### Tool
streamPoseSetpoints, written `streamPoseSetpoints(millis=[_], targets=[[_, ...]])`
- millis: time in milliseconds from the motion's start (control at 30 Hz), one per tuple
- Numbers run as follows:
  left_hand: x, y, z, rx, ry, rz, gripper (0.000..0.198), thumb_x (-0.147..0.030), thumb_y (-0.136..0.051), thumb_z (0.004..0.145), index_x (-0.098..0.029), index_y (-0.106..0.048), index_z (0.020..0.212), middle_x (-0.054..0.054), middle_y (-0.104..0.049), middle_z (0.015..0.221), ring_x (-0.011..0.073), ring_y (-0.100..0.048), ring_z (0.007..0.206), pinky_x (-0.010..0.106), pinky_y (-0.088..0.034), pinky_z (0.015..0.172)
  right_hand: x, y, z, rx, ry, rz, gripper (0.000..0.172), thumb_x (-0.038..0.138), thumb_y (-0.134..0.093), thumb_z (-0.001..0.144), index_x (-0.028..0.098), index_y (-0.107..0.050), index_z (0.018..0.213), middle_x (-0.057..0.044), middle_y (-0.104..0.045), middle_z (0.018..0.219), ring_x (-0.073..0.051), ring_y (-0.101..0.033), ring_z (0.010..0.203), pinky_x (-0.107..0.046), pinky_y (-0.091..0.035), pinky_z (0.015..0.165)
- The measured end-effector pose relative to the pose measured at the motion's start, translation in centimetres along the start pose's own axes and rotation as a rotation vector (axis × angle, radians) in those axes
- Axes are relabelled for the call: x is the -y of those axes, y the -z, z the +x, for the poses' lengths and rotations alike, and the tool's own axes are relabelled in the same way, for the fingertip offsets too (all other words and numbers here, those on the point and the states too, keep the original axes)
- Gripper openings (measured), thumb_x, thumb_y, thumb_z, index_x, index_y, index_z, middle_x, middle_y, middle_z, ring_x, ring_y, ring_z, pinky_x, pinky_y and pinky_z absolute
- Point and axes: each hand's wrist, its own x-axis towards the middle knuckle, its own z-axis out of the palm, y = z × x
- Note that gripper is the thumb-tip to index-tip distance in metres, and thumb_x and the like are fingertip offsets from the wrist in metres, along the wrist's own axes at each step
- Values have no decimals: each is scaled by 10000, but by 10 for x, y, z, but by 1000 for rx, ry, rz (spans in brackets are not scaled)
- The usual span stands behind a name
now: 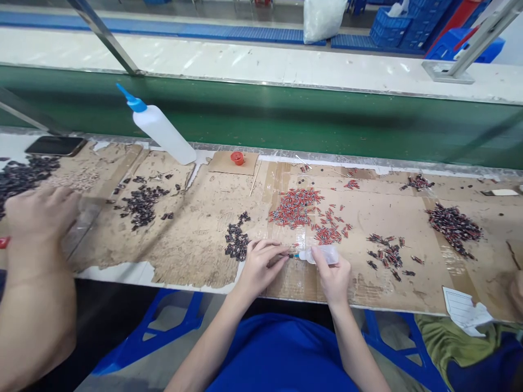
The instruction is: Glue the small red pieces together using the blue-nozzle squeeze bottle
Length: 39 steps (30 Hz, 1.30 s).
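Note:
My left hand is pinched on a small part at the near edge of the workbench; the part is too small to name. My right hand grips a small clear squeeze bottle, its tip pointing left at the pinched part. Just left of my left hand lies a pile of small dark parts. Beyond my hands sits a heap of small red parts, with more red ones scattered close to the bottle.
A large white squeeze bottle with a blue nozzle leans at the back. A red cap sits on cardboard. Dark parts piles lie left and right. Another person's hand rests at left. A phone and a green conveyor belt lie behind.

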Motion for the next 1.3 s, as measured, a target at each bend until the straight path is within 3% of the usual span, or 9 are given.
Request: streamPoseSetpoints(millis=[300, 767, 1133, 1300], targets=[[-3, 1, 1, -35, 4, -16, 130, -185, -700, 778, -277, -726, 867, 5, -774, 837, 224, -682, 913, 420, -353, 918, 5, 1, -1, -69, 18, -22, 352, 473, -667, 717, 157, -633, 566, -9, -571, 479, -144, -515, 461, -259, -453, 473], [-4, -1, 0, -39, -8, 38, 117, -185, -689, 802, -267, -718, 881, -4, -775, 837, 209, -680, 931, 409, -347, 925, 2, -1, 0, -15, 15, -23, 345, 461, -677, 710, 160, -620, 551, 5, -543, 481, -140, -521, 481, -254, -458, 501], [-6, 0, 0, -24, -11, 67, 98, -187, -677, 821, -264, -704, 875, -4, -775, 845, 212, -676, 941, 426, -339, 931, 5, 0, 2, -70, -24, 11, 412, 527, -673, 693, 159, -580, 531, 4, -528, 469, -128, -485, 457, -248, -426, 462], [-5, -1, 0, -23, -30, 75, 136, -160, -676, 822, -263, -693, 909, -10, -765, 856, 221, -645, 986, 434, -324, 930, -2, 12, 1, -124, -55, 44, 427, 556, -691, 678, 164, -588, 545, -1, -546, 474, -139, -497, 451, -265, -437, 471]])
